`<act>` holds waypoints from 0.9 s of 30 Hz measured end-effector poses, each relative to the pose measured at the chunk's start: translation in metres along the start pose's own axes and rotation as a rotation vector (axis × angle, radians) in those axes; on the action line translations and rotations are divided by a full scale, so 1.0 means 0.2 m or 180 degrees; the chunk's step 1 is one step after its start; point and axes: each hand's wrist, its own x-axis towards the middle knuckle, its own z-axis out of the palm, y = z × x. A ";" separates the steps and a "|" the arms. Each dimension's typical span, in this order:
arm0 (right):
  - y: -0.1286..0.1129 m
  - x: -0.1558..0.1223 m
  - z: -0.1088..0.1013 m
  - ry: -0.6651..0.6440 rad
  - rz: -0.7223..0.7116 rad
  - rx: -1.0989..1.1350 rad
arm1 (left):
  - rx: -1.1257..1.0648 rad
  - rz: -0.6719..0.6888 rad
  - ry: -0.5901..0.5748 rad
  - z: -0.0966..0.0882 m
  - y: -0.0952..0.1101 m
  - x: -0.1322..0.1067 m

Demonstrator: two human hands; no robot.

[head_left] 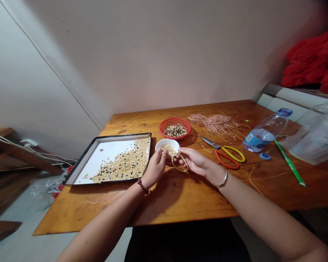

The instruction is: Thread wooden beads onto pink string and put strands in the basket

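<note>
A loop of strung tan beads (184,168) hangs from the fingers of my right hand (197,162), which is closed on it. My left hand (156,164) is closed in a pinch beside the loop, its fingertips near those of the right; what lies between them is too small to tell. Just beyond both hands stands a white bowl (167,142) with loose tan beads (169,149) in it. The hands partly cover its near side. To the left, a black-edged tray (109,137) holds many tan beads with some dark and green ones.
Behind the bowl sits a red basket (161,128) of mixed beads. Tangled pink cord (215,123) lies at the back. Open scissors (226,154), a water bottle (265,133), its blue cap (264,156) and a green strip (291,165) lie rightward on the wooden table (158,207).
</note>
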 end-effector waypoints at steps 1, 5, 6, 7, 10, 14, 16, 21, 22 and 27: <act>0.00 0.00 0.00 0.0065 -0.0083 -0.0139 | -0.0102 -0.0088 0.0011 0.00 0.00 0.00; -0.01 -0.03 0.03 0.0321 -0.0270 -0.0749 | -0.0346 -0.0339 0.0024 0.01 0.01 0.00; -0.01 -0.04 0.04 0.0378 -0.0346 -0.0897 | -0.0325 -0.0320 0.0024 0.01 0.01 0.01; -0.01 -0.04 0.05 0.0421 -0.0451 -0.1026 | -0.0289 -0.0276 0.0017 0.01 0.00 0.01; -0.01 -0.03 0.05 0.0445 -0.0713 -0.1202 | -0.0223 -0.0181 -0.0048 0.01 -0.01 0.01; 0.01 0.00 0.03 0.0418 -0.0930 -0.1400 | -0.0267 -0.0131 -0.0068 0.01 -0.03 0.01; 0.01 0.01 0.02 0.0452 -0.1027 -0.1527 | -0.0234 -0.0086 -0.0069 0.01 -0.03 0.01; -0.01 0.01 0.03 0.0606 -0.1275 -0.1635 | -0.0011 -0.0004 -0.0100 0.01 -0.03 0.01; -0.01 0.01 0.03 0.0637 -0.1271 -0.1633 | 0.0045 -0.0003 -0.0125 0.01 -0.03 0.00; -0.01 -0.02 0.04 0.0586 -0.0792 -0.1106 | 0.0487 0.0035 -0.0072 0.01 -0.04 -0.01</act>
